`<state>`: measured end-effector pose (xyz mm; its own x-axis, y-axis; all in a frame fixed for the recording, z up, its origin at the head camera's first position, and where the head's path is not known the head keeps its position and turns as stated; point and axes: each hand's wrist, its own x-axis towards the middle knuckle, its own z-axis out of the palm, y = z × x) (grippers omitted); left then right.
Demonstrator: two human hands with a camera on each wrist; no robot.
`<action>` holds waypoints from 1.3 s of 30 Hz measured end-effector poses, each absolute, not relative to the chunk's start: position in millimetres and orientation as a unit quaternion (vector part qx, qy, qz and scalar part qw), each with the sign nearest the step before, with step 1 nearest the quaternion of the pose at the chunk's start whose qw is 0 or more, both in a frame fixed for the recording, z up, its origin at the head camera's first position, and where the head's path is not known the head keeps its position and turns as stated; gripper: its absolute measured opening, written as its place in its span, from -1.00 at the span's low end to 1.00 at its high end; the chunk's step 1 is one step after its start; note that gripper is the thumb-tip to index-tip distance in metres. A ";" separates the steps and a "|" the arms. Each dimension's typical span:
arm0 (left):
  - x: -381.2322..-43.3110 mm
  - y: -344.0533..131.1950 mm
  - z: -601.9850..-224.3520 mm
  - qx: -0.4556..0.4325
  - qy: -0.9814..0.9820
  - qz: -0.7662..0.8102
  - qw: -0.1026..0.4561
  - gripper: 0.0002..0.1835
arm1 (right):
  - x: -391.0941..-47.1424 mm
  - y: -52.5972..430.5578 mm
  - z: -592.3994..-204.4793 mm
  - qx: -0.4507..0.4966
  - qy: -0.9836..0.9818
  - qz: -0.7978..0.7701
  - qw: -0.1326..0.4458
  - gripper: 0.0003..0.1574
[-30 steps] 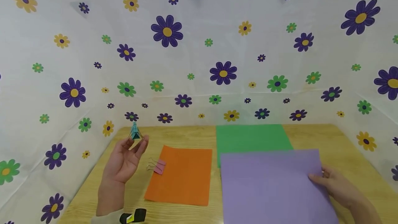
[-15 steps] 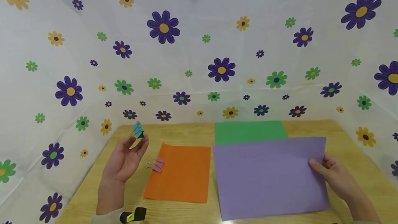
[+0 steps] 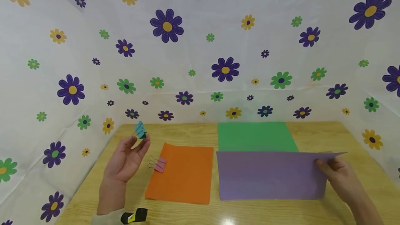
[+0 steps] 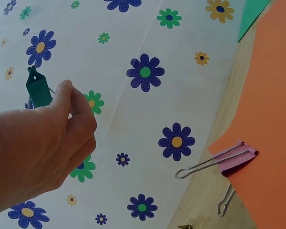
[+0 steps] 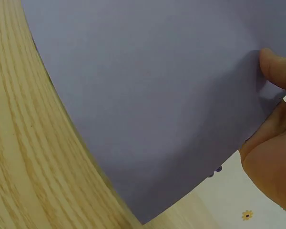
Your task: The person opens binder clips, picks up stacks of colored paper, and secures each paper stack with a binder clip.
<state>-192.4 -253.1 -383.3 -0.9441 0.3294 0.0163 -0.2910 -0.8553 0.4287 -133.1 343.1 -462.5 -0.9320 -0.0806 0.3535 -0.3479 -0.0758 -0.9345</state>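
In the head view my left hand point(image 3: 128, 160) pinches the wire handles of a teal binder clip point(image 3: 140, 130) between thumb and fingertips, raised at the left. The left wrist view shows that clip's dark green body point(image 4: 39, 91) beyond the fingers. On the right, my right hand point(image 3: 339, 174) grips the right edge of a purple sheet of paper point(image 3: 268, 176), thumb on its near face and fingers behind. The sheet is tilted up, its lower edge near the tabletop. From the right wrist, the purple sheet point(image 5: 148, 95) fills most of the view, one corner pointing down.
An orange sheet point(image 3: 181, 176) lies between the hands, with a pink binder clip point(image 3: 160, 165) clamped on its left edge. Behind the purple paper lies a green sheet point(image 3: 254, 136). Flower-printed cloth point(image 3: 193, 51) encloses the wooden table point(image 3: 175, 214) at back and sides.
The purple sheet has tilted up, its near edge moving away from me, and now looks much shallower. The teal clip has turned in my left fingers; the left hand itself has hardly moved.
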 end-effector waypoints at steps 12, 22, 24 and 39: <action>-193.2 -248.8 -383.2 0.055 0.222 0.958 0.174 -0.62 | -136.2 339.5 -459.4 0.088 -0.725 0.678 0.087 -0.52; -197.0 -229.8 -378.4 0.053 0.263 0.951 0.154 -0.61 | -147.8 336.6 -433.0 0.069 -0.716 0.690 0.084 -0.65; -197.8 -223.5 -374.1 0.060 0.263 0.953 0.141 -0.61 | -151.3 334.8 -427.1 0.077 -0.700 0.705 0.085 -0.66; -193.4 -185.5 -380.2 0.056 0.264 0.946 0.178 -0.60 | -164.5 328.2 -413.7 0.028 -0.668 0.741 0.067 -0.74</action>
<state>-193.4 -185.5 -380.2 -0.9300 0.3673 0.0119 -0.3081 -0.7970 0.5195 -164.5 328.2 -413.7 -0.9893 0.0619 0.1319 -0.1376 -0.0994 -0.9855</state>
